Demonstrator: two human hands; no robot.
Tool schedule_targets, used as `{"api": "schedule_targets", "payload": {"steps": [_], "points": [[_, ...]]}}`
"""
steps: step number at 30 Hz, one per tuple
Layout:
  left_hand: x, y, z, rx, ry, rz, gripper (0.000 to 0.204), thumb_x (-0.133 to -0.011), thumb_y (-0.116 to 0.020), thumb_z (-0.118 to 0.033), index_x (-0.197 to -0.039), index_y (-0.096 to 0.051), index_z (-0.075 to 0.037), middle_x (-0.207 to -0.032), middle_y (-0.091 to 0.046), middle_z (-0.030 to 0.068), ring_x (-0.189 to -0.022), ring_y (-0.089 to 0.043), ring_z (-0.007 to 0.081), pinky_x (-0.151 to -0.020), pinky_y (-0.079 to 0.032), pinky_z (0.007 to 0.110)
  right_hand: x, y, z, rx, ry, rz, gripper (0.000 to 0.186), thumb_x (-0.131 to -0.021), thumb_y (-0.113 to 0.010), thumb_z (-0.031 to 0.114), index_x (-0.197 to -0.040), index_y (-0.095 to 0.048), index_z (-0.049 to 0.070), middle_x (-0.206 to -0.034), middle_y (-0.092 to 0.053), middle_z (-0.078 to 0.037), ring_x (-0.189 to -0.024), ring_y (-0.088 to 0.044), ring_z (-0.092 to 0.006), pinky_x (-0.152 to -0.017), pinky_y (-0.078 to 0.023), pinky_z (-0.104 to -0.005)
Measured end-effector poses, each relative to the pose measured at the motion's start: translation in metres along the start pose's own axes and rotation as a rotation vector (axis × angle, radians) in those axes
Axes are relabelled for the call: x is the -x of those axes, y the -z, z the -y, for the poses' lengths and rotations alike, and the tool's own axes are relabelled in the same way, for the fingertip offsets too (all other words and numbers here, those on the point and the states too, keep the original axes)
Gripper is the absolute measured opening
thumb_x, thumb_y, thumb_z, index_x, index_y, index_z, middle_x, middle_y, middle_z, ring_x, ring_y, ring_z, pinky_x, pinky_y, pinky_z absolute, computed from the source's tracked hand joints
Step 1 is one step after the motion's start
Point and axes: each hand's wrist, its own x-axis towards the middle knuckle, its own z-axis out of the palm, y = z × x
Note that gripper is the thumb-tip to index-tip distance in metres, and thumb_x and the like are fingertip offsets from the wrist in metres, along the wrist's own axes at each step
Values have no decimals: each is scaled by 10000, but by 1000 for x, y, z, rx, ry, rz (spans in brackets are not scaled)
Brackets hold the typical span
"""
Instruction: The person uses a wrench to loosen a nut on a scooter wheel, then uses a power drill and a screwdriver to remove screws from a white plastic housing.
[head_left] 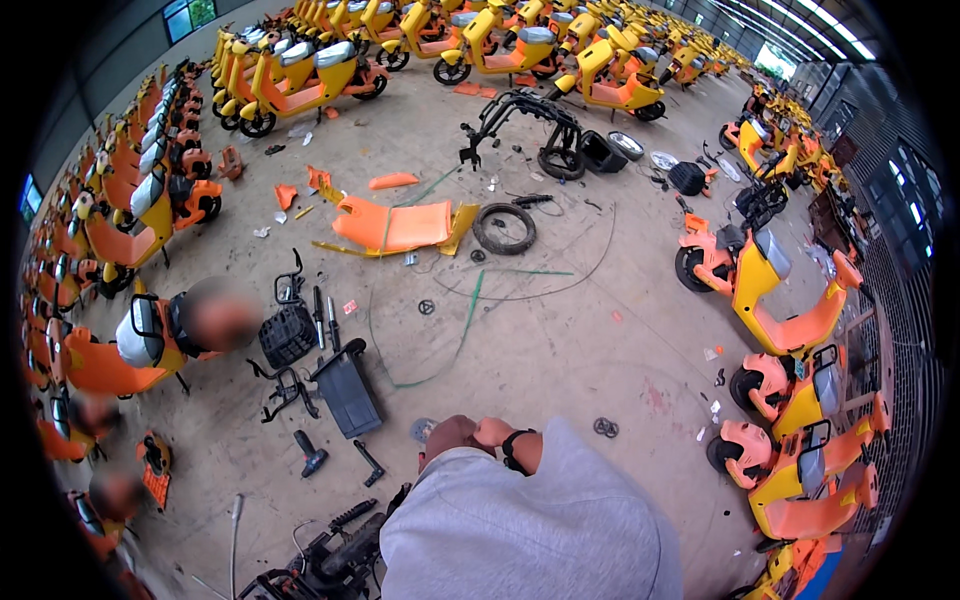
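My right hand (490, 432), with a black band at its wrist, rests close beside a bare rounded part of my body that looks like a knee. Its fingers are too small and turned away to read, and I see nothing in it. My left hand does not show. Just left of my body a black stripped scooter frame (345, 560) reaches up from the lower edge. A cordless power driver (311, 456) and a short black metal part (369, 463) lie on the floor nearby. Beyond them is a dark grey plastic box (347, 395).
Black baskets (287, 335), a tyre (504, 229), orange body panels (405, 226), a bare frame (525, 115) and green strap (470, 325) lie scattered on concrete. Rows of yellow-orange scooters (310, 85) stand left, behind and right (765, 290). Other people (215, 315) are at the left.
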Motion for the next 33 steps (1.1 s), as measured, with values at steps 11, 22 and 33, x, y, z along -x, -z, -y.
{"api": "schedule_targets", "payload": {"steps": [11,22,33], "points": [[41,74,-44,221,-239,-166,164,-907,-528,-201,-786,-505,-93,-605,-417,-10,-499,-359,111,-441,-296,227,-15,-6,17,19,50,88,281,-772,-510,261,-893,-697,90,-946,-650,-187,-894,-614,-366,-808,-485,-423],[34,64,-33,308,-290,-254,261,-914,-477,-177,-665,-415,-132,-537,-310,-35,-461,-276,85,-451,-268,232,-9,-13,7,-33,89,29,265,-755,-517,230,-884,-704,94,-916,-660,-168,-862,-626,-353,-785,-494,-416],[-26,-15,-52,291,-182,94,199,-902,-466,-72,-706,-431,-72,-602,-344,-11,-535,-300,96,-500,-289,234,-9,-12,-30,0,-33,23,282,-756,-509,245,-882,-700,80,-914,-657,-182,-865,-623,-354,-784,-490,-423]]}}
